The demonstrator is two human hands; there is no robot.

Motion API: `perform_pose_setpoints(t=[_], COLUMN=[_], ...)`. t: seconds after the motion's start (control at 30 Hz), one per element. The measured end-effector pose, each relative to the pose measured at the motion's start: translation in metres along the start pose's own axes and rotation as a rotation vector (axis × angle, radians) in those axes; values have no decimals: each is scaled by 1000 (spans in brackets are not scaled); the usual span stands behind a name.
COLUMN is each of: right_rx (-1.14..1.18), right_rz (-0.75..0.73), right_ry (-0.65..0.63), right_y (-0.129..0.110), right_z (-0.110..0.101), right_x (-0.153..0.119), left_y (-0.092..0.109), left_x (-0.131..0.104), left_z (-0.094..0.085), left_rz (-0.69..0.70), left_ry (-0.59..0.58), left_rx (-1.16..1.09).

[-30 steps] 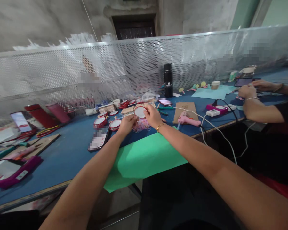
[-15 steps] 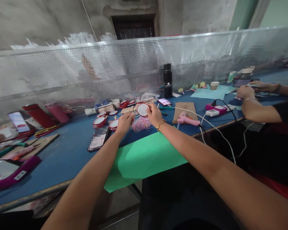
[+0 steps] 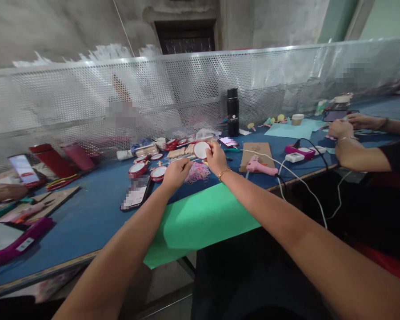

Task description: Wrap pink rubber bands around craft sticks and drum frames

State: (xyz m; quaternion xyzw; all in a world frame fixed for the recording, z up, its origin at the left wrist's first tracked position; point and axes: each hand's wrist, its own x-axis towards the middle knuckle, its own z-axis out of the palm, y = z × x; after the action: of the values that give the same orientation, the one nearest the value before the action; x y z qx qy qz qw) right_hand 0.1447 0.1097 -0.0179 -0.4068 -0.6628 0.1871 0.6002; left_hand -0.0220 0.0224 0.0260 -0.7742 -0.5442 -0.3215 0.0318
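Note:
My right hand grips a round white disc with a red rim by its right edge, thumb on the white face. My left hand is closed in a pinch just below and left of the disc, apart from it. Whatever its fingertips hold is too small to make out. Between and beneath the hands lies a pile of small pastel rubber bands. More red-rimmed round pieces rest left of my left hand. A green sheet hangs over the table edge under my forearms.
A phone lies left of my left hand. To the right are a pink glue gun on cardboard, white cables and a purple power strip. A black bottle stands behind. Co-workers' hands show at both sides.
The disc and my right hand have shifted slightly right. My left hand has moved a little right, its fingers still pinched. At far left, a co-worker's hand reaches further into view.

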Motion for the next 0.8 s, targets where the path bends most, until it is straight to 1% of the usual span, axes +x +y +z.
perform_pose_setpoints(t=[0.1, 0.2, 0.3, 0.37, 0.4, 0.43, 0.47, 0.5, 0.53, 0.57, 0.6, 0.63, 0.67, 0.7, 0.73, 0.8], right_rx=[8, -18, -52, -69, -75, -80, -82, -82, -79, -76, -73, -68, -63, -58, -53, -48], right_rz=[-3, 10, 32, 53, 61, 65, 65, 65, 64, 66, 68, 69, 66, 62, 57, 54], right_ry=[13, 2, -9, -12, -13, -14, -16, -17, -19, -20, -19, -17, -13, -8, -1, 8], right_y=[3, 2, -2, -3, -3, -3, -2, -1, 0, 1, 2, 2, 2, 3, 3, 3], right_z=[1, 0, -1, -2, -2, -2, -2, -2, -2, -1, -1, -1, 0, 0, 0, 1], right_x=[0, 1, 1, 2, 2, 3, 3, 4, 4, 4, 4, 4, 4, 4, 4, 5], left_y=[0, -5, -2, 10, 19, 29, 38, 47, 53, 56, 57, 55, 52, 46, 41, 30], left_x=[0, 4, 6, 1, -3, -8, -14, -19, -22, -24, -24, -22, -17, -12, -6, 7], left_z=[-3, -4, -9, -17, -24, -31, -39, -47, -53, -57, -58, -55, -50, -43, -35, -16], left_rz=[-43, -80, -75, -6, 34, 76, 129, 186, 225, 243, 236, 208, 182, 170, 177, 239], left_ry=[31, 72, 64, -16, -83, -200, -389, -618, -801, -909, -927, -878, -783, -660, -555, -484], left_rx=[77, 64, -81, -241, -323, -409, -490, -548, -579, -600, -611, -603, -566, -503, -408, -155])
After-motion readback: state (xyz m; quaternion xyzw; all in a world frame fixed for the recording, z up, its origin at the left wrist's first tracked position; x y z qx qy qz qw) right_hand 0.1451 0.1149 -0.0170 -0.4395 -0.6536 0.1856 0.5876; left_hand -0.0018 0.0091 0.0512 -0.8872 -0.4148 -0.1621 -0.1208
